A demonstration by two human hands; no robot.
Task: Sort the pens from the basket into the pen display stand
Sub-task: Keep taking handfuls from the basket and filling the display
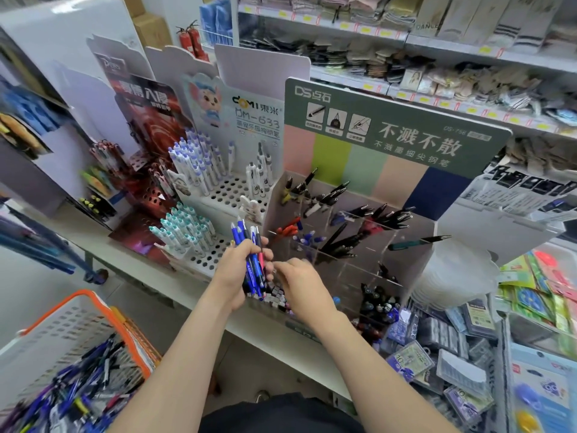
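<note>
The left hand (237, 273) is closed tight round a bunch of pens (253, 264). Most are blue and one or two are red, and they stand upright with their tops fanning out above the knuckles. The right hand (301, 284) is just beside it, fingers curled, with the fingertips (278, 267) up against the side of the bunch. That spot is blurred, so I cannot tell whether they have pinched a pen or only touch it.

Both hands are in front of the display stand (393, 129), a clear set of compartments under a green header board, sitting on a white shelf (131, 264). Its compartments hold leaning red pens (285, 230), a cluster of black pens (340, 242) and a single teal pen (415, 242) alone in its own slot. The lowest front row is partly hidden behind the hands, and what is in it is hard to make out.

At lower left is the basket (90, 295), white with an orange rim. It holds a heap of loose pens (81, 392), mostly blue and smeared by blur, and the picture's edge cuts it off.

To the left of the stand, a white holed rack (224, 195) carries rows of capped white pens.
</note>
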